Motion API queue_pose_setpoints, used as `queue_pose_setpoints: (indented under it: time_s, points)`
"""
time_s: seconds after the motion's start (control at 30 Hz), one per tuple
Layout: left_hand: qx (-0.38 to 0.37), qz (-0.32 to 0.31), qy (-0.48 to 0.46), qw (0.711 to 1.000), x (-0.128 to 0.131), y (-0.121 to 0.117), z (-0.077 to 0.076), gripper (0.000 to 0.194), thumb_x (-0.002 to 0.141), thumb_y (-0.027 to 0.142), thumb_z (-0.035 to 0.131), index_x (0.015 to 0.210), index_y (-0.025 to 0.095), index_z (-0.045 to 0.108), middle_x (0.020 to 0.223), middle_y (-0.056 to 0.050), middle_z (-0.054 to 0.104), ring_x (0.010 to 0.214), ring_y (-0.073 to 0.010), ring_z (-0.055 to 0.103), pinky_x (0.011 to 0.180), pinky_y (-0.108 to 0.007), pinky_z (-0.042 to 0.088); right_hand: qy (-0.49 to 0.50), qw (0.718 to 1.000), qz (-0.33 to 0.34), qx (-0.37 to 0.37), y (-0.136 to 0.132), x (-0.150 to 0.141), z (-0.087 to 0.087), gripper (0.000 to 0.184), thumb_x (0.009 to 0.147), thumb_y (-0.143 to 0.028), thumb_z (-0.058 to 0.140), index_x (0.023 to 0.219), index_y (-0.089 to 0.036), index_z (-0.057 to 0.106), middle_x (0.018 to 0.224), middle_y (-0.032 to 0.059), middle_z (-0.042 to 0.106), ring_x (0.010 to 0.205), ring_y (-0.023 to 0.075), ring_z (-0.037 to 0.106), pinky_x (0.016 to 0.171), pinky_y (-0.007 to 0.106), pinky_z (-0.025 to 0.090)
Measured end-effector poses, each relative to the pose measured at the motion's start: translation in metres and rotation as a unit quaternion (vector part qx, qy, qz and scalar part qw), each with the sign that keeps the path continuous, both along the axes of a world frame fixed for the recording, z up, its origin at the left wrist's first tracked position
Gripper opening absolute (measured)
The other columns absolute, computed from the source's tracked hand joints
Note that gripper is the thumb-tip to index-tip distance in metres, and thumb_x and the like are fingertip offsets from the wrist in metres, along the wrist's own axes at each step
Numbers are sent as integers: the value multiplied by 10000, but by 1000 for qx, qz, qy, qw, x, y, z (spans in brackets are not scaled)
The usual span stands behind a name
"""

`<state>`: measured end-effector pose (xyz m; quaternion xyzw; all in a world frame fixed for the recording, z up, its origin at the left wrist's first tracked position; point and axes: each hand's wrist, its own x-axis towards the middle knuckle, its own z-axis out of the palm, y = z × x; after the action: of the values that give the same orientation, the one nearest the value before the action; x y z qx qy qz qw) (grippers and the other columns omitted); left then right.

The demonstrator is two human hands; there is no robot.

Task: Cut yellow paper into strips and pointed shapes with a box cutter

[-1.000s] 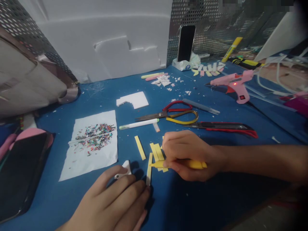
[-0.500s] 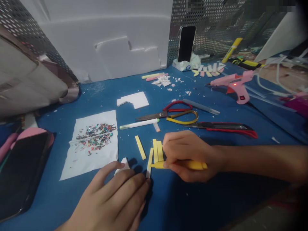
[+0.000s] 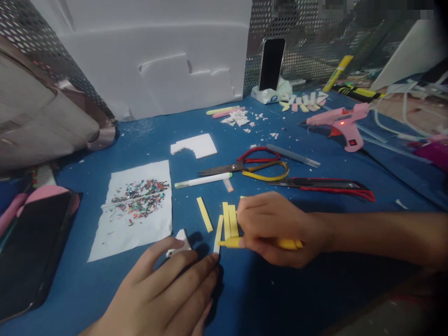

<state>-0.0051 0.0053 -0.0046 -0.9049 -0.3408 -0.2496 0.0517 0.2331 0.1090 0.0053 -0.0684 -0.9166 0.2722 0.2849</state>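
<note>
Both hands lie on the near side of the scissors (image 3: 238,166). A second ago, the left hand (image 3: 171,289) had its fingertips farther from the scissors. Now they have crept a little closer, and the half-yellow strip (image 3: 219,228) has moved that way too. The two yellow strips (image 3: 233,220) next to it have shifted and line up straighter. The right arm (image 3: 360,235) comes in from the right, low over the blue table (image 3: 315,298). The left hand is palm down, with its fingers loosely bent and not closed. The right hand (image 3: 275,228) is curled tight around a yellow marker (image 3: 231,242), and the marker's tip touches the half-yellow strip. The left fingertips press that strip's white end, while the pointer finger touches a small white cut piece (image 3: 181,240).
</note>
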Motion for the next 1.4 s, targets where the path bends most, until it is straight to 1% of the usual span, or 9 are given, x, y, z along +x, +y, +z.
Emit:
queue_pose_setpoints:
  time_s: [0.13,0.27,0.43,0.57,0.7,0.8,0.97,1.2,1.4]
  points:
    - [-1,-1,6,1000,1,1,2,271,934,159,440,969,194,707,1043,35,727,889,-144,622,1106,-375,264,-9,995,-97,-34,0,0,1,195,885,-179,441,698,-190,387,663,-6,424,637,123,389,610,260,339]
    - [-7,-1,2,1000,4,1,4,269,940,171,440,969,195,707,1067,32,721,902,-150,628,1106,-376,265,14,1000,-1,13,-2,0,1,170,857,-146,448,709,-198,382,628,-22,417,619,122,363,625,264,352]
    - [-4,-8,2,1000,3,3,4,276,950,167,430,958,180,705,1034,23,728,887,-141,623,1100,-356,268,2,997,-78,-3,-1,-1,0,185,857,-150,451,698,-197,369,651,-10,420,618,125,362,598,271,330]
    - [8,-20,-2,1000,1,4,2,276,960,192,428,970,181,703,1042,23,724,894,-139,622,1094,-359,271,23,1000,-2,17,0,-1,0,176,837,-119,459,700,-196,378,616,-23,413,604,120,352,616,269,355]
    - [-8,-10,8,1000,2,2,2,278,963,186,425,983,182,702,1023,21,725,885,-133,632,1070,-354,304,64,994,-61,-60,1,0,0,144,874,-143,458,734,-170,479,651,-2,486,622,117,421,617,265,377]
    - [-8,-5,6,1000,3,0,2,267,956,182,438,998,186,702,1018,29,725,890,-134,626,1075,-347,303,104,984,-96,-106,3,0,0,109,921,-171,476,939,-139,579,794,41,592,745,134,512,726,296,428]
    - [-2,-17,6,1000,3,2,2,272,959,206,436,982,193,707,1006,32,726,898,-129,618,1100,-338,277,47,988,-111,-92,5,-3,-1,202,950,-155,466,1121,-154,572,1010,74,599,955,160,506,859,327,431]
    - [-6,-31,7,999,3,3,3,266,950,176,443,970,174,708,1034,9,720,941,-141,632,1112,-353,274,-40,993,-101,-42,5,-3,-5,210,976,-250,434,1147,-176,531,1071,88,602,940,183,526,863,361,429]
    - [-12,-23,8,1000,4,1,4,254,955,185,451,976,181,704,1031,19,720,955,-125,638,1130,-338,267,-49,995,-73,-40,7,-5,-6,211,989,-260,418,1150,-172,523,1099,85,611,991,184,520,911,358,398]
